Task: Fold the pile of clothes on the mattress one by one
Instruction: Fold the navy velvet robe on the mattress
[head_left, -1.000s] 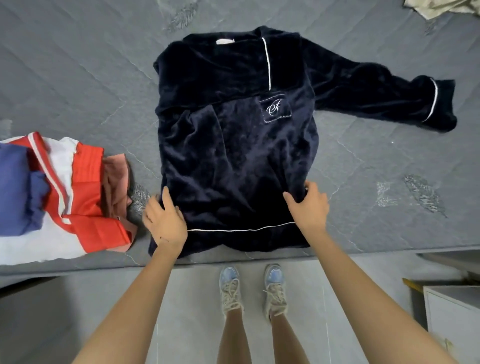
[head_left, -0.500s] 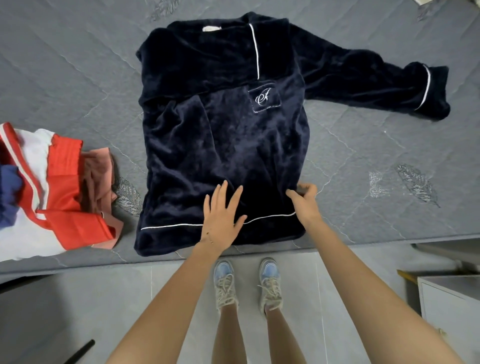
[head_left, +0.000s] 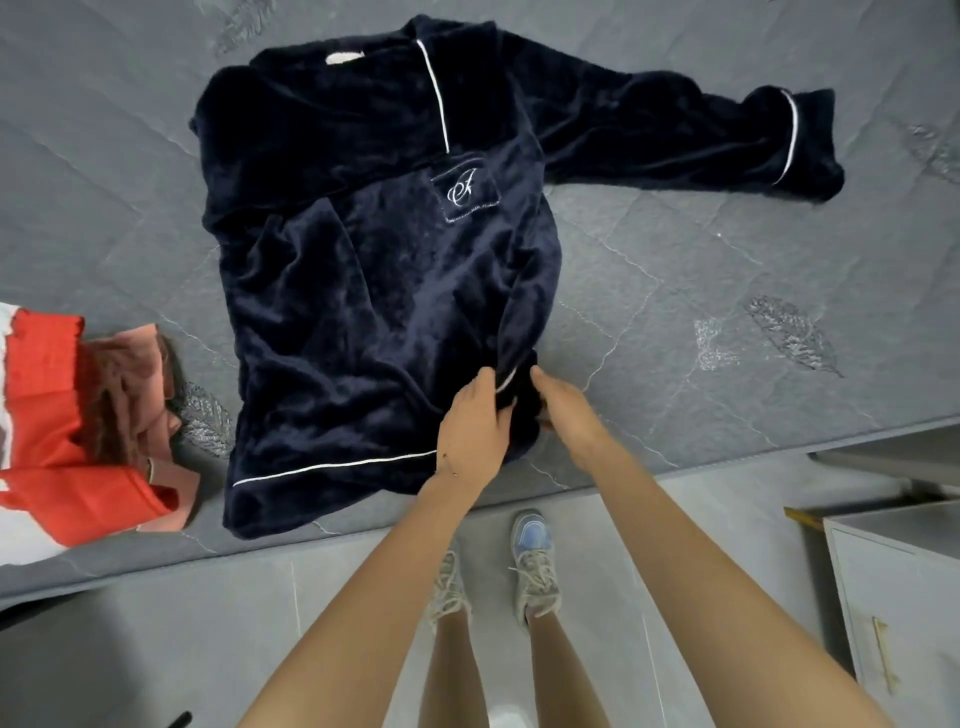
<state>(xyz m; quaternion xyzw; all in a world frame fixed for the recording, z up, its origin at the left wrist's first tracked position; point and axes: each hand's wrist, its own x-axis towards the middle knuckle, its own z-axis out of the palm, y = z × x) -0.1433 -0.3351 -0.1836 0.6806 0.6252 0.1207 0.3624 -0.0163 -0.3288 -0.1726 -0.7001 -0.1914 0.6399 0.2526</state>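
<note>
A dark navy plush pyjama top with white piping and an embroidered chest pocket lies spread on the grey mattress. Its right sleeve stretches out toward the far right; its left side is folded inward. My left hand and my right hand meet at the top's lower right hem corner. Both pinch the bunched fabric there, and the corner is lifted slightly off the mattress.
A stack of red, white and pink clothes lies at the left near the mattress edge. Below the mattress is a grey tiled floor with my feet in sneakers. A white cabinet stands at the lower right.
My left hand moved from the hem's left corner across to the right corner, joining my right hand. Both now grip the hem corner, which has bunched up.
</note>
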